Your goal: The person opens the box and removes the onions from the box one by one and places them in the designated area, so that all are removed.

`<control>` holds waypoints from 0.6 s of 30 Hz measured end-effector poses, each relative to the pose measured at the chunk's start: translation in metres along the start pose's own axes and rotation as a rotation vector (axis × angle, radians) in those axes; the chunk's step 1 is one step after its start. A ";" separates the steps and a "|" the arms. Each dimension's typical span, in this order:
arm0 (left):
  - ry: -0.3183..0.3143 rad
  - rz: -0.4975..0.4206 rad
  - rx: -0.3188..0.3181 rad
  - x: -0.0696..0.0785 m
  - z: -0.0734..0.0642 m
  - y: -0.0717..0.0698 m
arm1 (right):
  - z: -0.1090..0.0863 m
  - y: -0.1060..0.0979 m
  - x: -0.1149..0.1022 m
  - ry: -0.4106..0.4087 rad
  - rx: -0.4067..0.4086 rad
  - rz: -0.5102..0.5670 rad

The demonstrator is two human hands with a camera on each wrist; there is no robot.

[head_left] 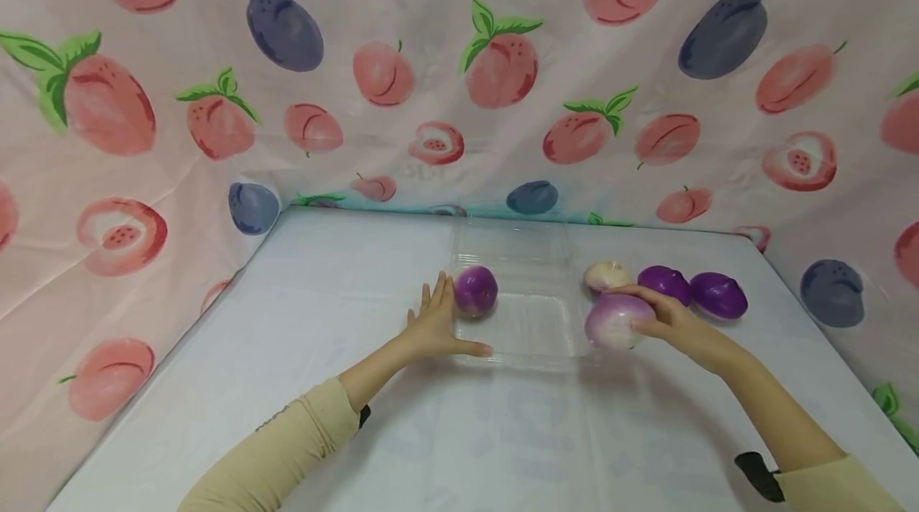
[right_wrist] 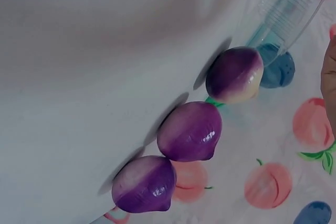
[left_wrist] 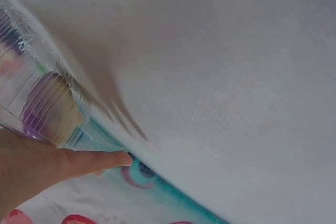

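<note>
A clear plastic container (head_left: 534,324) with its lid folded back (head_left: 511,241) lies on the white table. Inside it, at the left side, sits a purple onion (head_left: 476,291). My left hand (head_left: 433,328) touches the container's left side with straight, spread fingers. Just off the right side, my right hand (head_left: 675,324) grips a pale purple-and-white onion (head_left: 619,322). Through the ribbed plastic wall (left_wrist: 50,59), the left wrist view shows an onion (left_wrist: 52,108). In the right wrist view the held onion is out of sight, with only part of the hand (right_wrist: 329,85) at the edge.
Right of the container, behind my right hand, stand a whitish onion (head_left: 603,274) and two deep purple onions, one nearer (head_left: 660,283) and one farther right (head_left: 719,296). A fruit-printed cloth (head_left: 431,33) rises behind the white table (head_left: 337,273) and along its sides.
</note>
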State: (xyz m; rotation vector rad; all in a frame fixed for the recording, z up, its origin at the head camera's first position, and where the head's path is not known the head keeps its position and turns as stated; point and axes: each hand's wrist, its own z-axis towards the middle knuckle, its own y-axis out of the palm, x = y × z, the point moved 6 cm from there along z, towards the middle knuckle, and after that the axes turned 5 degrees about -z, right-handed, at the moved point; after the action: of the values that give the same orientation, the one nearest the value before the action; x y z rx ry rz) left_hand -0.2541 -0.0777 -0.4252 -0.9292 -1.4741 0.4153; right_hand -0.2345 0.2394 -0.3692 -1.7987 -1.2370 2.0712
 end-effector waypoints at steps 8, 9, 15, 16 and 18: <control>0.028 -0.039 0.005 0.001 -0.002 -0.002 | -0.005 -0.004 0.003 -0.071 -0.018 0.048; 0.030 -0.041 0.006 0.001 -0.002 -0.002 | -0.006 -0.004 0.004 -0.085 -0.020 0.040; 0.007 -0.012 0.005 -0.002 0.001 0.000 | -0.010 -0.003 0.005 -0.159 -0.026 0.010; 0.004 -0.009 0.004 -0.002 0.001 0.000 | -0.011 -0.003 0.006 -0.162 -0.023 0.016; 0.006 -0.011 0.003 -0.002 0.000 0.000 | -0.012 -0.003 0.010 -0.150 -0.012 0.016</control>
State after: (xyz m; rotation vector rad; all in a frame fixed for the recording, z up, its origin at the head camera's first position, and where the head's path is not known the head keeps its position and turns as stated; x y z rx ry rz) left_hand -0.2546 -0.0788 -0.4269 -0.9186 -1.4724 0.4066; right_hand -0.2285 0.2529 -0.3744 -1.6901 -1.2767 2.2481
